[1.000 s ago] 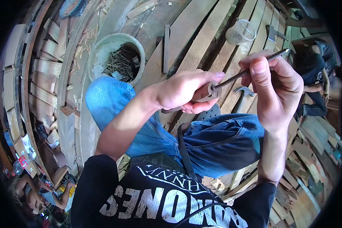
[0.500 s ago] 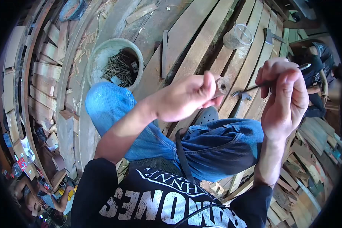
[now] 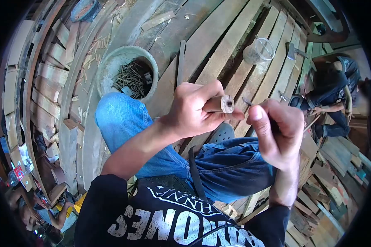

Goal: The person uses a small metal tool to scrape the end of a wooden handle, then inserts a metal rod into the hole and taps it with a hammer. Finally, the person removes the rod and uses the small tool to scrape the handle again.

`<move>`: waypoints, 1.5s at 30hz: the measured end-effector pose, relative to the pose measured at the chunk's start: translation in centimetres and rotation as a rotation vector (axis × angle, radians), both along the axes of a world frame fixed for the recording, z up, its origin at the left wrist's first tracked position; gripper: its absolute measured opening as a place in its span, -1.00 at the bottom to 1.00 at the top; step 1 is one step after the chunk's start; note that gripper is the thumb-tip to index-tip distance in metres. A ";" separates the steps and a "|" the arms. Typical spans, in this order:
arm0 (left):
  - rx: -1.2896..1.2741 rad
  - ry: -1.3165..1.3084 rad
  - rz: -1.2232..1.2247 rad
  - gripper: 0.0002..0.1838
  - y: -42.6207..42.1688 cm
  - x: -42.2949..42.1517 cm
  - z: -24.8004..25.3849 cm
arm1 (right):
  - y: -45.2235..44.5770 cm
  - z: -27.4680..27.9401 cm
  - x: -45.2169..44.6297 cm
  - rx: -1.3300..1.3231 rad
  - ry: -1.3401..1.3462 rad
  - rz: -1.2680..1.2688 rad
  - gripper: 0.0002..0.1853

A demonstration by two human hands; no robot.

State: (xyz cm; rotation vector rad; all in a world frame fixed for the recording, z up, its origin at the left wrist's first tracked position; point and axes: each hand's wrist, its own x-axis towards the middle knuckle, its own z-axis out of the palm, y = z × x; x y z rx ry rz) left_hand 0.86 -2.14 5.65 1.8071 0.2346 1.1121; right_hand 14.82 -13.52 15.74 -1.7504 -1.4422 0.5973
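My left hand (image 3: pixel 196 109) is closed around a short round wooden handle (image 3: pixel 218 104). Its cut end, with a dark hole in it, faces my right hand (image 3: pixel 278 133). Between the bent fingers and thumb of that hand is a thin dark metal rod (image 3: pixel 246 101), its end pointing at the holed wood with a small gap between. Most of the rod is hidden by my fingers. Both hands are held up above my denim-covered legs (image 3: pixel 231 168).
A bucket (image 3: pixel 153 78) holding many nails stands beside my left knee. Ahead on the planks (image 3: pixel 218 53) are a clear plastic tub (image 3: pixel 258 51) and a hatchet (image 3: pixel 292 51). Another person (image 3: pixel 338 90) sits at the right. Wood scraps (image 3: pixel 317 206) are piled at lower right.
My right hand has moved left and down, bringing the rod's end close to the wood. My left hand has turned and moved slightly left. The hammer seen earlier is now hidden.
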 end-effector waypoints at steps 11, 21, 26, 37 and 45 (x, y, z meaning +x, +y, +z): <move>-0.043 0.124 0.044 -0.62 0.0 -0.2 0.2 | 0.1 0.2 -1.7 -0.071 -0.087 0.024 -0.79; 0.139 0.258 0.216 -0.53 0.0 -1.6 0.8 | 0.1 0.7 -3.0 -0.184 -0.225 0.015 -0.76; 0.108 0.484 0.187 -0.55 -1.1 -2.4 -0.7 | 0.2 0.4 -3.8 -0.373 -0.337 -0.042 -0.74; 0.028 0.752 0.037 -0.58 -2.5 -4.2 -1.2 | -0.4 -1.9 -3.9 -0.536 -0.094 -0.046 -0.71; 0.033 0.799 0.055 -0.62 -1.0 -4.9 -2.3 | 0.2 -5.0 -4.6 -0.564 0.371 -0.206 -0.69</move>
